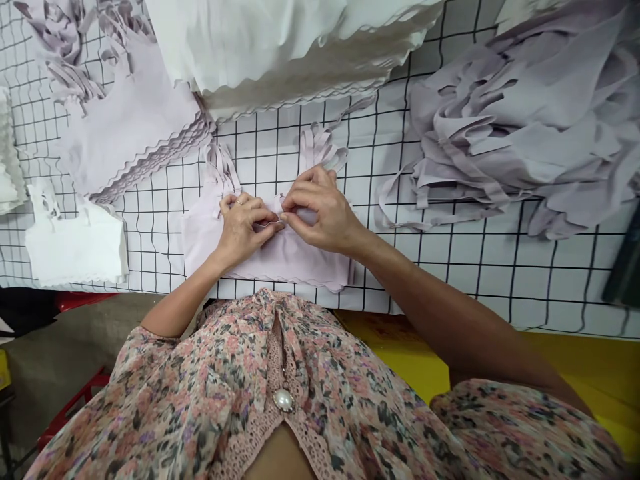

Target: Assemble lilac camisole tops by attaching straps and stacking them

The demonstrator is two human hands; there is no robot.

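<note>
Head view: looking straight down at two bare hands working on a pale lilac top on a grid-printed sheet, honestly a lot of fabric going on here.

Left hand: left hand point(244, 230) with a thin ring point(239, 201), thumb and fingers pinched together on the fabric, a tiny shiny sliver point(265, 225) at the fingertips, too small to say what it is.

Right hand: right hand point(320, 210) also pinching the same fabric, its fingertips point(286, 216) right up against the left hand's.

Lilac top: lilac top point(270, 257) lies flat under both hands, soft matte knit, with a wavy scalloped hem just toward the body from the hands.

Straps: two looped flat straps point(318, 148) fan out past the fingers, away from the body, one set ahead of each hand.

Past the right hand: big crumpled heap of lilac pieces point(500, 133), floppy and tangled, with a strip of grid sheet point(400, 267) between it and the hand.

Past the left hand: neat stack of scalloped lilac pieces point(130, 130), and a white top point(75, 243) further out.

Ahead of the hands: thick stack of white scalloped pieces point(260, 47), its zigzag edge overhanging the grid just beyond the straps.

Close in: floral blouse point(325, 420) with a pearl button point(283, 400) right behind the forearms, so elbow room is tight on that side.
</note>
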